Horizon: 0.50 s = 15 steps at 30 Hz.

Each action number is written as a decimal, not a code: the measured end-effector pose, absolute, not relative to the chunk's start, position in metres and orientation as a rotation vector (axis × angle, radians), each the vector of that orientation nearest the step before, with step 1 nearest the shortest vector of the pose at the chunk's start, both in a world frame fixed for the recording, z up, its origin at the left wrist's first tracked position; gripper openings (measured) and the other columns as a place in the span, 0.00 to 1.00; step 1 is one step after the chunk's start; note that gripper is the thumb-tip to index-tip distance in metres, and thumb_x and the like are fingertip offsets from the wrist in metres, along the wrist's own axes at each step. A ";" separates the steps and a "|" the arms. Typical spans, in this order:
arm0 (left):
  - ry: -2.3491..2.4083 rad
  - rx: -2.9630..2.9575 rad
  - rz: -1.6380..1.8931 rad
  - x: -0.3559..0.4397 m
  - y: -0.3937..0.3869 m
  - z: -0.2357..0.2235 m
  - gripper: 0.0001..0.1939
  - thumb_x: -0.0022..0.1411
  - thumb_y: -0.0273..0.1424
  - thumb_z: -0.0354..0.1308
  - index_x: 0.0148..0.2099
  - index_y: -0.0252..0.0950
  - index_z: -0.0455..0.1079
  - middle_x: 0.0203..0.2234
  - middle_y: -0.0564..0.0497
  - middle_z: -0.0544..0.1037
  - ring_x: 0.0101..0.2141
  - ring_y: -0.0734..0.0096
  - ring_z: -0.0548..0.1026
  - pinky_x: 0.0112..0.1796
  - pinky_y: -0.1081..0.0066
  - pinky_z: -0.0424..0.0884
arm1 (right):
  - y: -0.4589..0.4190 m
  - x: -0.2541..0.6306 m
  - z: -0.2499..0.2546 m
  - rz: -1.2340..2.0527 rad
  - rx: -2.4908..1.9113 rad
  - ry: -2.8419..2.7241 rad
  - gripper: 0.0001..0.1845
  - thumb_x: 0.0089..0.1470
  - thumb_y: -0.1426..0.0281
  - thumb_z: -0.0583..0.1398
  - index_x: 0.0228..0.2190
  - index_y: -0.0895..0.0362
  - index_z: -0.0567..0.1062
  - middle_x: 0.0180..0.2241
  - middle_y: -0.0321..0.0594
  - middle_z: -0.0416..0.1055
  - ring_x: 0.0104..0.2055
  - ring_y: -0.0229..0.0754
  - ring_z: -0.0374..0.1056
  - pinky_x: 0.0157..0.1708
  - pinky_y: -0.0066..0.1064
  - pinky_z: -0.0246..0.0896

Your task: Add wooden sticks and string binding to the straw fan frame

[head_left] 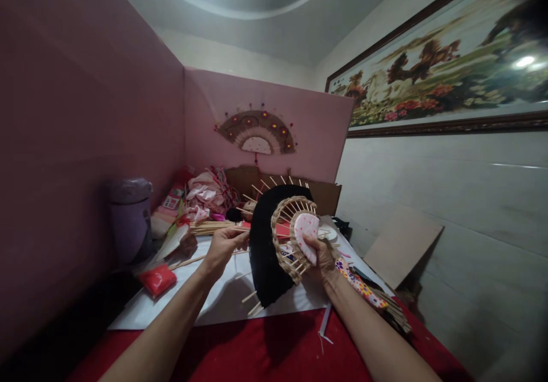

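Note:
A half-round handmade fan (266, 245) is held up over the table, with a black band, a braided straw ring and thin wooden sticks poking out past its outer edge. My right hand (321, 256) grips it at the base, thumb across a pale pink dotted semicircular pad (306, 232). On the opposite side, my left hand (222, 250) is closed in a pinch on a thin wooden stick (243, 229) at the black band's edge. Whether that stick is fixed in the fan is hard to see.
A finished-looking fan (274, 125) hangs on the pink panel. Nearby are a purple container (131, 219), a red packet (157, 280), bundled sticks (212, 227) and pink cloth (208, 192). White paper (205, 302) covers part of the red table cloth (257, 353); flowered fabric (362, 285) lies right.

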<state>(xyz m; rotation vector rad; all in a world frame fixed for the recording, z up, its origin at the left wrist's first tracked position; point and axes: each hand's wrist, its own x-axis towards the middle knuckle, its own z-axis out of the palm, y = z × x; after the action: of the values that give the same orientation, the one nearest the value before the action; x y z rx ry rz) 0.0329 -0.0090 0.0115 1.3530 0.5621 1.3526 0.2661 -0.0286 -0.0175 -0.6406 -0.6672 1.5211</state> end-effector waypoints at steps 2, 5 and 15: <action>0.594 1.354 1.406 0.033 -0.006 0.010 0.10 0.42 0.33 0.66 0.28 0.32 0.76 0.17 0.52 0.74 0.19 0.77 0.67 0.22 0.76 0.62 | -0.028 0.267 -0.019 1.490 -0.653 -0.661 0.09 0.39 0.71 0.60 0.28 0.60 0.73 0.20 0.40 0.74 0.27 0.47 0.72 0.30 0.37 0.68; 0.641 1.319 1.451 0.033 -0.002 0.009 0.11 0.38 0.33 0.67 0.26 0.32 0.76 0.15 0.52 0.73 0.18 0.76 0.66 0.21 0.75 0.62 | -0.027 0.267 -0.019 1.482 -0.687 -0.662 0.09 0.40 0.72 0.61 0.29 0.61 0.73 0.21 0.41 0.74 0.26 0.46 0.72 0.30 0.37 0.69; 0.834 1.675 1.639 0.023 0.004 0.007 0.03 0.45 0.28 0.62 0.26 0.37 0.76 0.21 0.51 0.74 0.23 0.71 0.68 0.27 0.72 0.63 | -0.041 0.276 0.011 1.582 -0.754 -0.772 0.14 0.41 0.76 0.59 0.34 0.65 0.73 0.26 0.47 0.76 0.29 0.49 0.73 0.33 0.40 0.69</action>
<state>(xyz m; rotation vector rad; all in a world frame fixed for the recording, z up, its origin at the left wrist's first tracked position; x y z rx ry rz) 0.0225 0.0039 0.0066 1.6752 0.8339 1.6387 0.2758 -0.0410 0.0110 -0.7539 -0.7721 1.5824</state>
